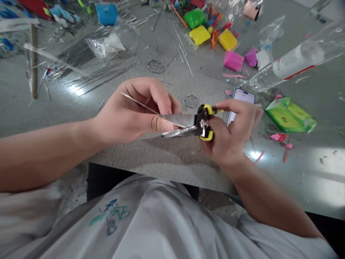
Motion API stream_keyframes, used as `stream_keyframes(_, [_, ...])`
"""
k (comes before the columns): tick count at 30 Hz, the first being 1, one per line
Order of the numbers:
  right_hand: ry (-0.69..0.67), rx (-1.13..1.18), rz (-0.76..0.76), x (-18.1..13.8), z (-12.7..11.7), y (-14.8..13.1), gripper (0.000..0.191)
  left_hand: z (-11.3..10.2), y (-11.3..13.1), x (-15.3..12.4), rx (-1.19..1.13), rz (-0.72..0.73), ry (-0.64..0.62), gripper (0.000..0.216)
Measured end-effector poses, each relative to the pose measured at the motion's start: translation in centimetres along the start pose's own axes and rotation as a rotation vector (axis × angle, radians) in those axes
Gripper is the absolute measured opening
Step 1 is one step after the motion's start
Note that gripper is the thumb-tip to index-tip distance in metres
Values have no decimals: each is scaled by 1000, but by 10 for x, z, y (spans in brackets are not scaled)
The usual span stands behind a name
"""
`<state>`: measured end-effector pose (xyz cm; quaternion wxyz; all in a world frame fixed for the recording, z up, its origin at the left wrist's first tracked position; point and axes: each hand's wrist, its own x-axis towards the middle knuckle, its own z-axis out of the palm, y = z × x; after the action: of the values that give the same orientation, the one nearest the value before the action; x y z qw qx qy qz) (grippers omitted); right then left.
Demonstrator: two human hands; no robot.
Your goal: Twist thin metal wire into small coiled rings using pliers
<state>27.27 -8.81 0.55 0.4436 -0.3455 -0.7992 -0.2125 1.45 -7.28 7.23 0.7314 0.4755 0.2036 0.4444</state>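
My left hand [140,111] pinches a thin metal wire [140,103], whose free end sticks out across the back of the thumb. In my right hand [231,131] is a pair of scissors [180,120] with black and yellow handles; the fingers are around the handles. The scissor blades point left and stand a little apart, right at my left thumb tip. Whether the wire runs between the blades is hidden by the fingers. Two round rings of twisted wire lie on the table beyond my hands, one ring [191,101] close by and another ring [155,66] further back.
Loose wires [102,72] spread over the back left, near a wooden stick [33,61]. Coloured clay packs [199,35] lie at the back. On the right are a clear plastic bottle [288,64], a phone [244,95] and a green packet [289,114].
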Motion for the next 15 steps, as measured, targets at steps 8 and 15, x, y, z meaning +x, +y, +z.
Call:
stream_keyframes(8, [-226, 119, 37, 4, -12, -1, 18, 2, -3, -4, -5, 23, -48, 36])
stream_keyframes(15, [-220, 100, 11, -4, -4, 3, 32, 2, -4, -5, -14, 51, -28, 33])
